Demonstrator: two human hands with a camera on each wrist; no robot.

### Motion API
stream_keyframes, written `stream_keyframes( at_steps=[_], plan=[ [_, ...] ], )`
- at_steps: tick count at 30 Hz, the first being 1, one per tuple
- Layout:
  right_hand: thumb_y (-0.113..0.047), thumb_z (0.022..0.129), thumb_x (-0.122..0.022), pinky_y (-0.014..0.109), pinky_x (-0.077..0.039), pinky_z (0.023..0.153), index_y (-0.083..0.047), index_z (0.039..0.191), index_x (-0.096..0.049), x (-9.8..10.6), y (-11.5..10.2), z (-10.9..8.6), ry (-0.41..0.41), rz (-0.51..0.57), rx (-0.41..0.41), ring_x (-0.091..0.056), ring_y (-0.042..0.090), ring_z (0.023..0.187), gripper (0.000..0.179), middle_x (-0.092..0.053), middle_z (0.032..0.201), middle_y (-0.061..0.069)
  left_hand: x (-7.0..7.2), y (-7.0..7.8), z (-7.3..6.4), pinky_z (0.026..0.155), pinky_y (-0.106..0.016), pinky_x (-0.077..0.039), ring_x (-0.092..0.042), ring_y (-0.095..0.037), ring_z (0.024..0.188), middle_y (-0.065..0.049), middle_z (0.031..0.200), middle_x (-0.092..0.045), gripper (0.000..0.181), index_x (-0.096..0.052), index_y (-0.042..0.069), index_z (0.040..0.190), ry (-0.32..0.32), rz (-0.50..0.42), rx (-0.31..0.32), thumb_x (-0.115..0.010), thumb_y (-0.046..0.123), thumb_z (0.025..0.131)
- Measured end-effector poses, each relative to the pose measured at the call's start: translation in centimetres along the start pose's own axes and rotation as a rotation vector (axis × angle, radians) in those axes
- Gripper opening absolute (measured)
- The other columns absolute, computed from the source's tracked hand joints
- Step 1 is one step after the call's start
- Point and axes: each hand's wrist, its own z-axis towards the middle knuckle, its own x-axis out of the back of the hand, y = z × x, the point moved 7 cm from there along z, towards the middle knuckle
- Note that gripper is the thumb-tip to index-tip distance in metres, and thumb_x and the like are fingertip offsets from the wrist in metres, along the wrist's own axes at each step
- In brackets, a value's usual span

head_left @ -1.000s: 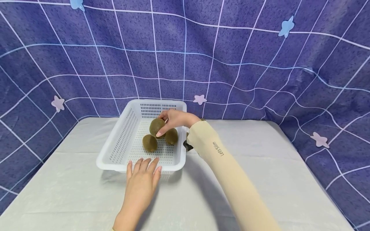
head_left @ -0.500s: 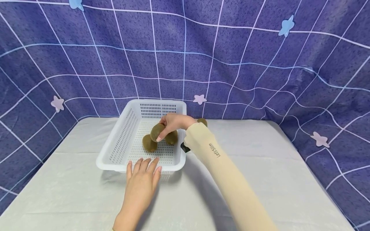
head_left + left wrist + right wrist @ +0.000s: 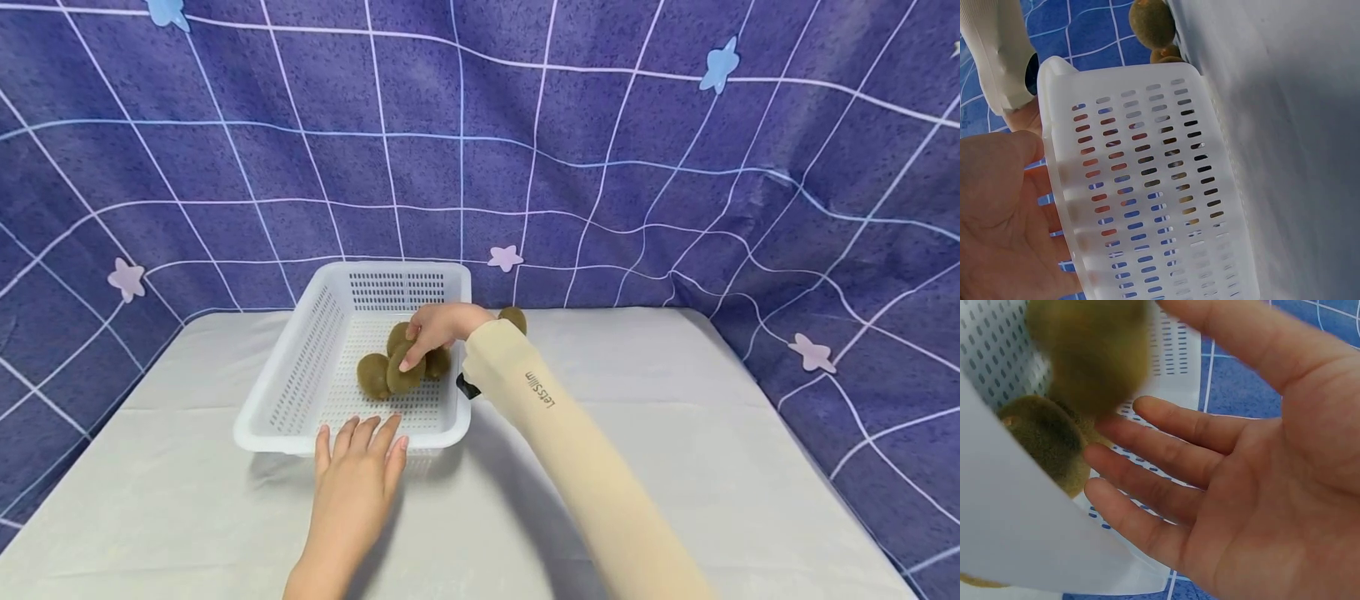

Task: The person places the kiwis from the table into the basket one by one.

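Observation:
A white slotted plastic basket (image 3: 258, 412) holds several brown kiwis, among them a front-left kiwi (image 3: 372, 377) and a back kiwi (image 3: 397, 335). My right hand (image 3: 442, 327) reaches over its right rim, thumb across one kiwi (image 3: 405, 375) low among the others. In the right wrist view that kiwi (image 3: 1100, 359) is blurred, between the thumb and the spread, nearly straight fingers (image 3: 1154, 487). My left hand (image 3: 351, 483) rests with extended fingers at the basket's near rim; in the left wrist view these fingers show behind the basket wall (image 3: 1129, 81).
Outside the basket, a kiwi (image 3: 513, 317) lies at the back right, partly hidden by the right sleeve (image 3: 570, 433). The left wrist view shows kiwis (image 3: 1152, 24) beyond the basket's end. A pale cloth (image 3: 675, 467) covers the table; a blue-purple grid curtain (image 3: 600, 125) hangs behind.
My right hand has lowered its kiwi beside the front-left one, and its fingers have loosened. The back kiwi has come into sight. The left hand keeps its place; the head view shifts slightly.

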Motion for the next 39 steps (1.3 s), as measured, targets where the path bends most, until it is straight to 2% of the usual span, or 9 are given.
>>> stream_keyframes(
  at_steps=[5, 10, 14, 18, 22, 27, 39],
  plan=[
    [-0.041, 0.084, -0.073, 0.028, -0.051, 0.087, -0.01, 0.136, -0.052, -0.1, -0.1, 0.0, -0.016, 0.0, -0.003, -0.053, 0.014, 0.114, 0.064, -0.05, 0.138, 0.002, 0.0, -0.1, -0.1, 0.107, -0.066, -0.018, -0.046, -0.045, 0.123, -0.021, 0.122, -0.061, 0.037, -0.061, 0.006, 0.126, 0.006, -0.007, 0.005, -0.051, 0.03, 0.1],
    [-0.04, 0.085, -0.072, 0.034, -0.05, 0.092, -0.009, 0.138, -0.05, 0.3, -0.1, -0.5, -0.012, 0.026, 0.008, -0.054, 0.018, 0.115, 0.065, -0.049, 0.139, 0.004, 0.1, -0.1, -0.1, 0.107, -0.065, -0.017, -0.046, -0.044, 0.124, -0.02, 0.122, -0.061, 0.037, -0.061, 0.007, 0.127, 0.009, -0.015, 0.007, -0.05, 0.031, 0.1],
    [-0.039, 0.086, -0.071, 0.035, -0.05, 0.091, -0.007, 0.138, -0.05, 0.9, -0.2, -0.8, -0.006, 0.035, 0.041, -0.057, 0.022, 0.112, 0.064, -0.052, 0.136, 0.008, 0.0, -0.1, -0.1, 0.107, -0.066, -0.017, -0.045, -0.045, 0.124, -0.02, 0.122, -0.061, 0.037, -0.061, 0.007, 0.127, 0.009, -0.015, 0.003, -0.05, 0.031, 0.1],
    [-0.038, 0.087, -0.07, 0.03, -0.049, 0.09, -0.006, 0.136, -0.052, 1.8, -0.4, -1.3, 0.014, 0.048, 0.096, -0.059, 0.02, 0.109, 0.061, -0.057, 0.131, 0.01, -0.1, -0.1, -0.2, 0.107, -0.066, -0.017, -0.045, -0.044, 0.124, -0.02, 0.123, -0.06, 0.038, -0.06, 0.007, 0.127, 0.004, -0.018, 0.004, -0.05, 0.031, 0.1],
    [-0.036, 0.087, -0.069, 0.029, -0.046, 0.095, -0.007, 0.135, -0.052, 2.8, -0.5, -1.9, 0.039, 0.082, 0.137, -0.059, 0.016, 0.111, 0.059, -0.063, 0.125, 0.008, -0.1, -0.2, -0.2, 0.107, -0.066, -0.017, -0.046, -0.044, 0.124, -0.02, 0.122, -0.061, 0.038, -0.061, 0.007, 0.127, 0.021, -0.013, -0.002, -0.051, 0.031, 0.1],
    [-0.034, 0.087, -0.07, 0.034, -0.042, 0.101, -0.009, 0.134, -0.053, 4.1, -0.3, -2.8, 0.085, 0.131, 0.156, -0.056, 0.017, 0.117, 0.056, -0.063, 0.124, 0.006, 0.0, -0.3, -0.2, 0.107, -0.066, -0.017, -0.046, -0.045, 0.123, -0.021, 0.121, -0.061, 0.037, -0.061, 0.006, 0.126, 0.031, -0.009, -0.006, -0.051, 0.031, 0.099],
    [-0.027, 0.088, -0.07, 0.033, -0.044, 0.1, -0.007, 0.13, -0.056, 5.4, 1.6, -4.5, 0.17, 0.225, 0.18, -0.055, 0.022, 0.119, 0.049, -0.06, 0.126, 0.008, -0.1, -0.4, -0.1, 0.107, -0.066, -0.017, -0.045, -0.045, 0.123, -0.021, 0.122, -0.06, 0.038, -0.061, 0.006, 0.126, 0.011, -0.003, -0.001, -0.051, 0.031, 0.1]
  ],
)
